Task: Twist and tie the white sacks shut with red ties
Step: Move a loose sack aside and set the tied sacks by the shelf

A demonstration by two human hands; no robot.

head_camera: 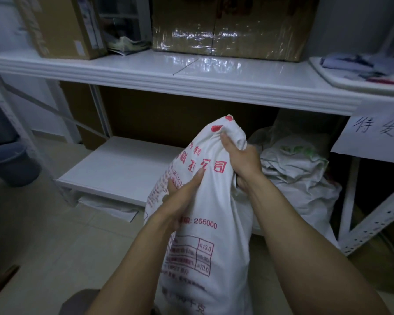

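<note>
One white woven sack printed with red lettering [205, 223] is held upright in front of the person, standing between the two bare forearms and in front of a white metal shelving unit [168, 80]. The left hand [180, 196] is laid against the sack's left side below the neck, palm to the fabric, with the thumb stretched upward along the printed face and the fingers curled round the edge, so that the cloth is pinched. The right hand [241, 160] is set higher, at the gathered top; its fingers are closed over a bunch of the fabric, the wrist bent and the forearm running down to the lower right. The sack's mouth is crumpled upward above this hand, and no tie is seen on it.

Further crumpled white sacks [298, 178] are heaped on the floor just to the right, under the shelf; how many lie there cannot be told. On the shelf top two brown cardboard boxes are counted: one plain box [62, 26] at the left and one box wrapped in glossy clear tape [228, 30] at the centre. One handwritten paper sign [373, 130] is hung from the shelf edge at the right, and one dark round bin [11, 162] stands on the tiled floor at the left.
</note>
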